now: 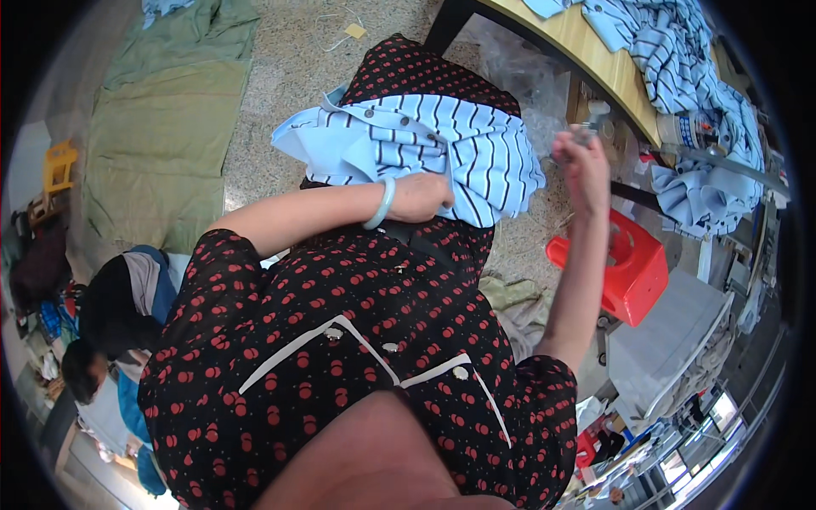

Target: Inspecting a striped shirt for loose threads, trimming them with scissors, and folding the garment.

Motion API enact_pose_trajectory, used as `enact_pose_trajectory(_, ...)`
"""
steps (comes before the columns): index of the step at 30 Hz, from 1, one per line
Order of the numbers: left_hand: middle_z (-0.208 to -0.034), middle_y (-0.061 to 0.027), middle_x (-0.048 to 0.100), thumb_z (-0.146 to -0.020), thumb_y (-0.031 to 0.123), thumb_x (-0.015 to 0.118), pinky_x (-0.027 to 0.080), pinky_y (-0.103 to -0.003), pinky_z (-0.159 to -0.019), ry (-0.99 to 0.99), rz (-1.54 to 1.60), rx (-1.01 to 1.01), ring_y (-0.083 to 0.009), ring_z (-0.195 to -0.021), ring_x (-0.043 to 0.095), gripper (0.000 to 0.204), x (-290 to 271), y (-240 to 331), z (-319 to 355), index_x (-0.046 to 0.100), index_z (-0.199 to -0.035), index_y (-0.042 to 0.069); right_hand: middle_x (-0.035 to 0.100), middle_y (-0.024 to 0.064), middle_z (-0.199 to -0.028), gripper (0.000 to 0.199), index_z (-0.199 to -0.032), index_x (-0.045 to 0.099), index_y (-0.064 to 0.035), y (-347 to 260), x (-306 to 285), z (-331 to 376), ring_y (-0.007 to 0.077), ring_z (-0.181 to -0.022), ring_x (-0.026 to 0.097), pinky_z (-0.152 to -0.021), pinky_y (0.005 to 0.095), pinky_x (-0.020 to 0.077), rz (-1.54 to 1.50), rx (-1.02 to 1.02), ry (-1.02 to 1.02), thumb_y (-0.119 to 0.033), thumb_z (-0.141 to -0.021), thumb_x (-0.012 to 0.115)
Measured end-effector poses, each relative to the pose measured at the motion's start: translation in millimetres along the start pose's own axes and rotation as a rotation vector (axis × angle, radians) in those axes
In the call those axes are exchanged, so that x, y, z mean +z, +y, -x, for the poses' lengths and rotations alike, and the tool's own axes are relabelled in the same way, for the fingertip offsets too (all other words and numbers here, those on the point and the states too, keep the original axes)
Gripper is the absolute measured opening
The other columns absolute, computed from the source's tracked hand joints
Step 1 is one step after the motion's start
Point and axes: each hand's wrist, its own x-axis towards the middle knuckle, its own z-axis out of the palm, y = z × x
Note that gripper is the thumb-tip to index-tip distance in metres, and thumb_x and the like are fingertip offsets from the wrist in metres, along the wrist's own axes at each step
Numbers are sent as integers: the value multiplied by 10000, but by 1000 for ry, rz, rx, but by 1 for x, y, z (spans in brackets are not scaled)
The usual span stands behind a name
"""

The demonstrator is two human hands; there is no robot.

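Across my lap lies a light blue shirt [497,157] with dark stripes, bunched up, its collar toward the left and dark buttons along its front. My left hand [416,197], with a pale green bangle [382,204] at the wrist, rests on the shirt's near edge. Its fingers are curled and pinch the cloth. Off to the right of the shirt, my right hand [585,166] is raised and apart from it. Those fingers are closed around something small and greyish at the tips, too blurred to name.
A wooden-topped table [612,64] with more striped blue garments [671,64] stands at the upper right. A red plastic stool [637,276] is beside my right forearm. Green cloth [166,127] covers the floor at left. Another person [115,297] is at the lower left.
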Motion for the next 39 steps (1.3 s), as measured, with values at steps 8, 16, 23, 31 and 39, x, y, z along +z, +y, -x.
enact_pose_trajectory(8,-821,-120,464,-680,27,498,421,-358,-653,631,-429,-14,-283,-775,494,159,-46,-40,7,512,-837,50,537,0,-711,294,-890,548,-37,81,80,67,90,-613,486,-567,235,419,501,-74,-74,-225,-696,663)
enact_pose_trajectory(16,-784,-83,446,-743,110,445,415,-331,-662,392,-683,73,-230,-790,484,136,-46,-60,-4,481,-871,80,594,132,-727,324,-894,565,-32,118,99,79,240,-632,574,-603,335,440,928,-150,6,-234,-667,678)
enact_pose_trajectory(23,-678,-86,514,-698,53,464,425,-334,-630,449,-345,165,-213,-686,525,123,-59,-49,0,540,-785,12,554,-22,-665,182,-849,592,-23,47,90,86,41,-577,466,-513,195,370,480,55,-36,-137,-713,631)
enact_pose_trajectory(31,-724,19,515,-738,69,450,331,-185,-544,130,1078,-324,-38,-630,428,267,-105,24,24,568,-971,14,562,-15,-709,159,-858,591,-5,7,55,47,50,-640,496,-601,194,400,657,-218,30,-105,-735,599)
enact_pose_trajectory(39,-784,-192,586,-761,160,531,453,-354,-625,306,75,5,-319,-695,575,228,-92,4,27,612,-929,29,572,24,-711,244,-878,593,-14,30,66,13,89,-653,503,-621,235,411,679,-181,2,-156,-682,623)
